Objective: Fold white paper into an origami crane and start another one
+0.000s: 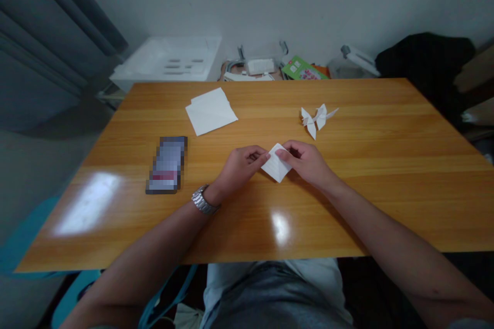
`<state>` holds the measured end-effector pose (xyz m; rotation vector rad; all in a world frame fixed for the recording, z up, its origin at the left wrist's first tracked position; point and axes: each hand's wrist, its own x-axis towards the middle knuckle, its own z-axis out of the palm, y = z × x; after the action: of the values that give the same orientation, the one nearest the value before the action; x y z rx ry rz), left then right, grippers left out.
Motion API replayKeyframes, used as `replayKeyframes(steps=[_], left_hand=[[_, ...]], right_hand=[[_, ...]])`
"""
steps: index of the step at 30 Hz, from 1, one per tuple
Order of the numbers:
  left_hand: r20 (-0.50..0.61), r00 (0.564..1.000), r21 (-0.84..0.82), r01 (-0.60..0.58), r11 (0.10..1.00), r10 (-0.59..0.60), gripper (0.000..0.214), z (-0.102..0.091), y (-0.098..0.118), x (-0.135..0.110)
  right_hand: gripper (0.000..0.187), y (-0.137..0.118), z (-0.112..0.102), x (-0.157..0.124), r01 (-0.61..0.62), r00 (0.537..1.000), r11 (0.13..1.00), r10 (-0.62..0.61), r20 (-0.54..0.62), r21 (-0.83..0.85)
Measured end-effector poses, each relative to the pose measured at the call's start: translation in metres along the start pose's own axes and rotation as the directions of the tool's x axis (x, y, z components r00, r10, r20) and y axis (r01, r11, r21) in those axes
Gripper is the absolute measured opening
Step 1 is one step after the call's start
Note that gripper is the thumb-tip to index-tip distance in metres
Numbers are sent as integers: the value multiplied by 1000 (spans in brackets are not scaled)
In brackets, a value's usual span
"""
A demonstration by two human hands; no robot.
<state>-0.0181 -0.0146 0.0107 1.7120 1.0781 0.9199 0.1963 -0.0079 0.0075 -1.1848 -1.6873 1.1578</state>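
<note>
A small piece of folded white paper (278,168), diamond-shaped with one corner toward me, is held between my hands over the middle of the table. My left hand (244,165) pinches its left corner between thumb and fingers. On the upper right side, my right hand (306,160) grips it with the thumb on top. The fingers behind the paper are partly hidden. Beyond my right hand lie folded white paper figures (320,117) with pointed parts. White paper sheets (212,112) rest in a stack farther back on the left.
On the left of the wooden table (386,164) lies a phone (166,165), its screen blurred out. Behind the far edge are a white bin (170,59), a green booklet (303,68) and a dark cloth heap (424,59). A grey curtain (46,36) hangs at left.
</note>
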Motion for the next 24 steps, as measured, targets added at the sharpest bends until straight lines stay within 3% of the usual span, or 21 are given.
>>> replayKeyframes(steps=[7,17,24], left_hand=[[-64,998,-71,2,997,-7,27,-1,-3,2],[-48,999,-112,4,994,-9,30,2,-7,2],[-110,993,-119,24,993,-37,29,3,-5,2]], right_hand=[[39,-2,-2,-2,-51,997,994,56,56,-93],[41,-7,2,-4,-83,987,974,110,119,-209],[42,-5,6,-6,-125,982,989,134,136,-76]])
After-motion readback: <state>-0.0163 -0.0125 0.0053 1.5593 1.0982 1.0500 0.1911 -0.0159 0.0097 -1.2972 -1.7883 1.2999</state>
